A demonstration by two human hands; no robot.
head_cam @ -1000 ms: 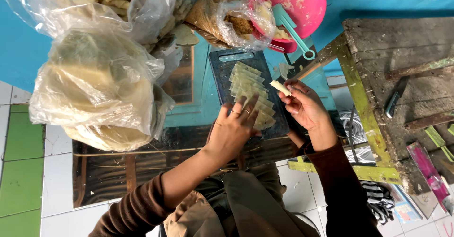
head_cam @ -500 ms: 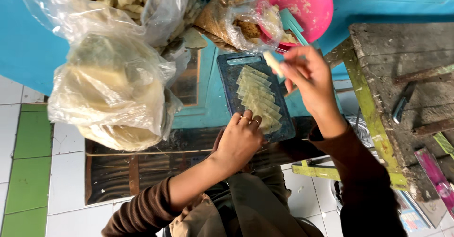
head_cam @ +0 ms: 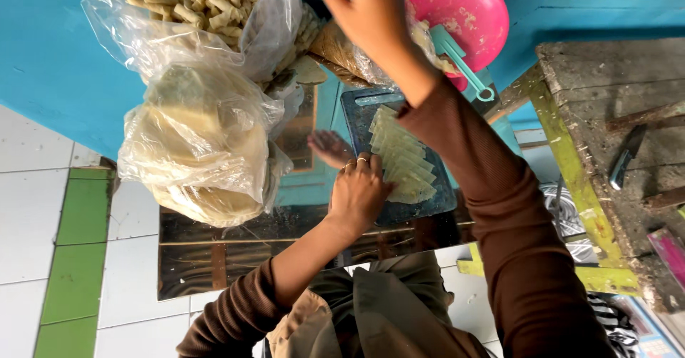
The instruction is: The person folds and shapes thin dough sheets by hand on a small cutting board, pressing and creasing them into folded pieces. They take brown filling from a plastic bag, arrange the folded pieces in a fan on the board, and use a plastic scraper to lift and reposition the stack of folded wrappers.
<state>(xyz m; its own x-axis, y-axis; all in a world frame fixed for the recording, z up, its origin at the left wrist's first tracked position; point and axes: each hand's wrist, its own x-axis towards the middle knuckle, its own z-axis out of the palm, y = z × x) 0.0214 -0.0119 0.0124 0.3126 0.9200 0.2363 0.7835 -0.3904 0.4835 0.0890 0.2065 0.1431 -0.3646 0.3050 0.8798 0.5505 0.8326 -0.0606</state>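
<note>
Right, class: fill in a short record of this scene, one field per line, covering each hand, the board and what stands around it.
left hand: rests on the near edge of the dark cutting board, beside the strips
right hand: raised above the bags; I cannot tell if it holds anything
pale dough strips: overlapping row on the board
pink bowl: beyond the board, teal scoop at its rim
clear bags: left of the board, one with flat sheets, one with rolled pieces

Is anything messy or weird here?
Nothing is spilled or broken. The pale wrappers lie in a neat overlapping row on the dark tray. The pink bowl is smeared inside with paste, and the wooden bench looks worn, with chipped paint.
</note>
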